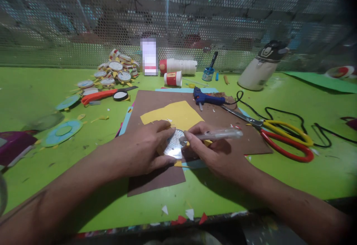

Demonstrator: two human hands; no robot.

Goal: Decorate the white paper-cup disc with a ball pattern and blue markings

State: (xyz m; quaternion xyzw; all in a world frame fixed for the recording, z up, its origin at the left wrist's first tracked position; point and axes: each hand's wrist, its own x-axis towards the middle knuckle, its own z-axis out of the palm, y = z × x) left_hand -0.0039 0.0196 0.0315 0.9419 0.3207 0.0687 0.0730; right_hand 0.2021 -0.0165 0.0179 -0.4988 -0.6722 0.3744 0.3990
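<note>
My left hand (145, 148) holds down a pale, shiny disc (174, 148) with small dark markings, its fingers along the far side and its thumb at the near edge. Between the thumb and fingers of my right hand (213, 150) is a clear-barrelled pen (223, 134), its tip end at the disc and its barrel pointing right. Just beyond both hands lies a piece of yellow paper (175, 114). Brown sheets (245, 140) are spread underneath. The disc is partly covered by my fingers.
A blue glue gun (209, 98) and large scissors (287, 133) with red and yellow handles lie right. Decorated discs (115, 66) are heaped back left near an orange-handled cutter (100, 95). Paper cups (173, 78) and a pale jug (259, 68) stand by the mesh.
</note>
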